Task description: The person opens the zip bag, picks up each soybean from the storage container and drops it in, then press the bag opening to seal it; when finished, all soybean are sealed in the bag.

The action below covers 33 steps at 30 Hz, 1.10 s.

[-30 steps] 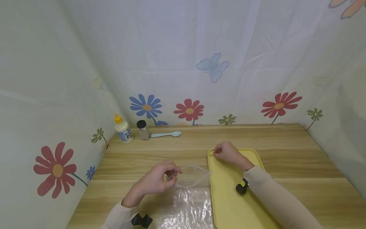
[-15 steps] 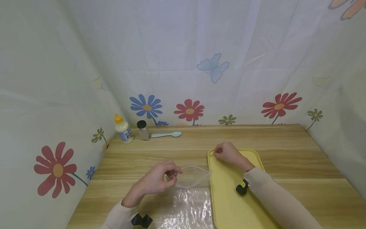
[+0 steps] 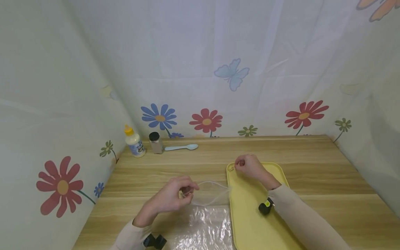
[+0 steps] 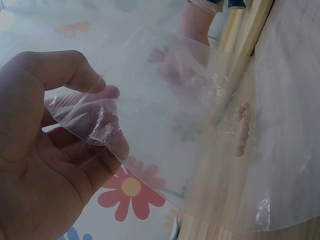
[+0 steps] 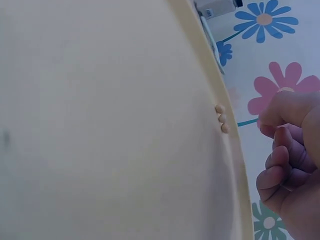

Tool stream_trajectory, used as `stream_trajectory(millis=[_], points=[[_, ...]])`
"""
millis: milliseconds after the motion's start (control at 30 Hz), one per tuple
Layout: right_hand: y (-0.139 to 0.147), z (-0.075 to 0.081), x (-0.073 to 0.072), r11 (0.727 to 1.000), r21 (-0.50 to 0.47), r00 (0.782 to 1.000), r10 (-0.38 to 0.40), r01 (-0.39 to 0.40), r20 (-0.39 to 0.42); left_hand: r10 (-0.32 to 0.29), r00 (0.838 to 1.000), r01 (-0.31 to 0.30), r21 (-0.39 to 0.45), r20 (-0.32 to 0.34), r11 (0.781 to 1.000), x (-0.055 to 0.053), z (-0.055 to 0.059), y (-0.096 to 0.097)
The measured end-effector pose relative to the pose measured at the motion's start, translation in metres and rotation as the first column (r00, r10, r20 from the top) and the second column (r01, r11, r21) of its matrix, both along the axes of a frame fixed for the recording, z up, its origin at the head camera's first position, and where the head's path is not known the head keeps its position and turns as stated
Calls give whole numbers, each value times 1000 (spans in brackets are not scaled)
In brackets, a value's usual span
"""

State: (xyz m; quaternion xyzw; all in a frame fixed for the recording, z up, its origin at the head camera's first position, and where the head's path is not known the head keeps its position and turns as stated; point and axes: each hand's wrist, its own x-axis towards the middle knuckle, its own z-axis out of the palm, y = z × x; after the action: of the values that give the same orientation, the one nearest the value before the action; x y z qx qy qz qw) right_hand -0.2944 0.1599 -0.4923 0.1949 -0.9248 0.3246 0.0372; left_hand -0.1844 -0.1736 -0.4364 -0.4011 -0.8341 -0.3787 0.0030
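My left hand [image 3: 175, 192] grips the edge of a clear plastic zip bag [image 3: 209, 194], whose mouth gapes toward the tray. The thumb and fingers pinch the film, which bunches up in the left wrist view. Several small round beige balls [image 4: 242, 131] show through the film there. At the far left corner of a yellow tray [image 3: 250, 215], my right hand [image 3: 251, 166] hovers beside more small balls [image 5: 222, 119]. Its fingers are curled, with thumb and forefinger tips together. I cannot tell whether a ball is between them.
Along the back left of the wooden table [image 3: 312, 159] stand a yellow-capped bottle [image 3: 135, 144] and a black-lidded jar [image 3: 156, 143]. A pale blue spoon [image 3: 181, 147] lies beside the jar. Flower-printed curtains [image 3: 175, 69] enclose the back and sides.
The right hand's fingertips have shifted slightly up and away from the small balls in the tray corner, showing more of them. The left hand and bag have stayed in place.
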Motion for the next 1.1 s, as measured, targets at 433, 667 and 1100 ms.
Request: stream_trajectory(millis=[433, 667, 1100], points=[[-6, 17, 15, 997, -77, 998, 9, -14, -64, -4, 1000, 4, 5, -25, 1000, -1, -3, -1], [-7, 23, 25, 990, -140, 993, -2, -14, -115, -5, 1000, 5, 1, -27, 1000, -2, -3, -1], [-15, 38, 50, 970, -237, 991, 31, -63, -134, -6, 1000, 6, 1, -29, 1000, -2, -3, -2]])
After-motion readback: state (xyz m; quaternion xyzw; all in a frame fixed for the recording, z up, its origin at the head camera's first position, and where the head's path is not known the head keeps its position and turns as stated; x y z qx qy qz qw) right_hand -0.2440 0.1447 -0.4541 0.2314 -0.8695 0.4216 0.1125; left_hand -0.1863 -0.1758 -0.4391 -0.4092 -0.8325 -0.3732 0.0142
